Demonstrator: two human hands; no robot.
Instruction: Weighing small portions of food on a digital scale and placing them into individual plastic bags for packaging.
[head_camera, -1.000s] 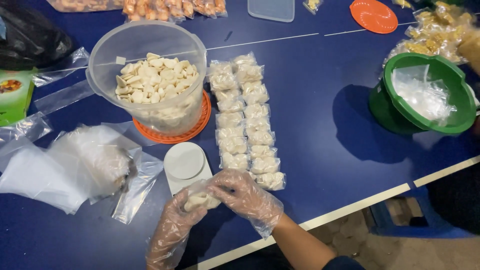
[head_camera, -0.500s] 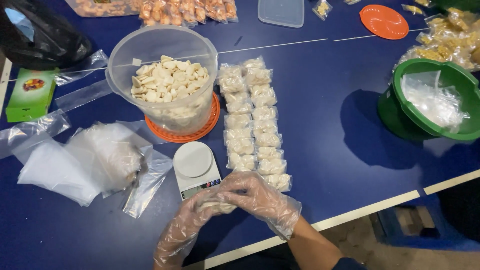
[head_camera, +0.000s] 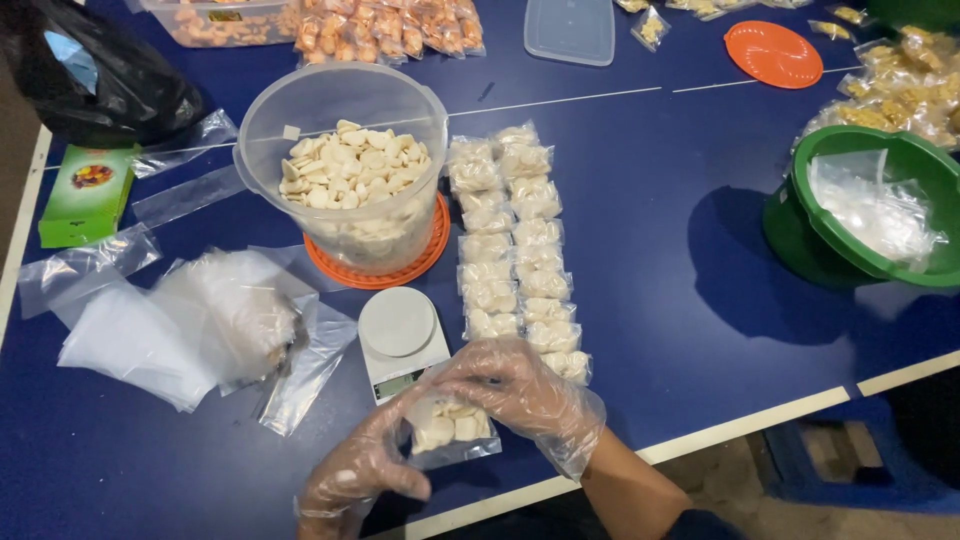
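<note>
- At the near edge of the blue table, both gloved hands hold one small clear bag of pale crackers.
- Change: half a second ago the hands were folded over the bag and hid most of it. The hands have since parted, and the bag shows flat and filled between them.
- Meaning, as a judgement: the bag appears filled and its mouth is being pressed or folded shut; whether it is sealed cannot be told.
- The left hand sits at 8 o'clock of the bag. Its fingers are curled closed on the bag's left edge.
- The right hand sits at 1 o'clock of the bag. Its fingers lie closed over the bag's top edge and cover that edge.
- The bag lies between the two hands, touching both, just above or on the table; which one cannot be told.
- The small white scale stands at 11 o'clock of the bag, just beside it.
- Two rows of filled bags run toward 12 o'clock; the nearest lies just beside the right hand.
- The clear tub of crackers stands on an orange lid at 11 o'clock, beyond the scale.
- Empty clear bags lie at 9 o'clock; a green bowl stands well apart at 2 o'clock.
</note>
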